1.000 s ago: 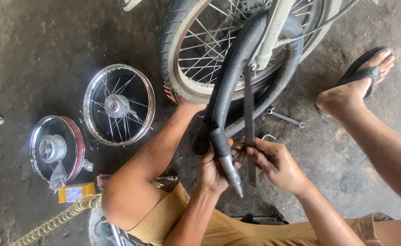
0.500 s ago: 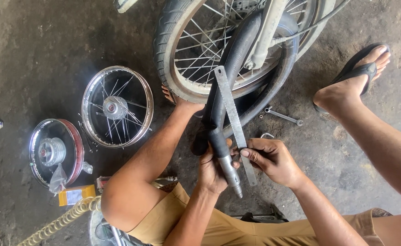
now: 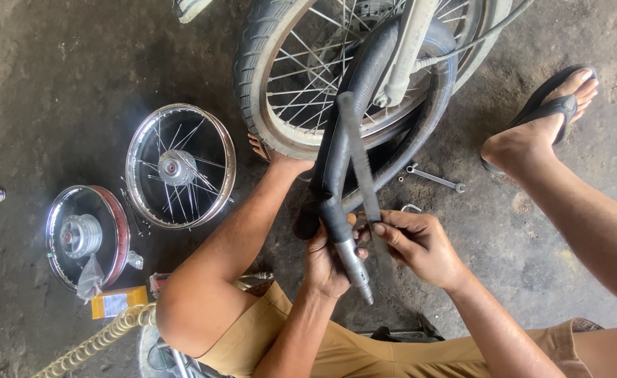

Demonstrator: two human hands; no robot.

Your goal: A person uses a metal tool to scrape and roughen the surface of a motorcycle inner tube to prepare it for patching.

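Partly hidden behind hand: rubber strip

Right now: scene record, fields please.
left hand: grips metal handle with black grip
right hand: pinches rubber strip
inner tube: draped over mounted wheel
spanner: on floor, near sandalled foot
loose rim: flat on floor
hub drum: beside rim

The only view comes from a camera on the person's head, which looks almost straight down from close above at the left hand and right hand, with the concrete floor filling the frame around them.
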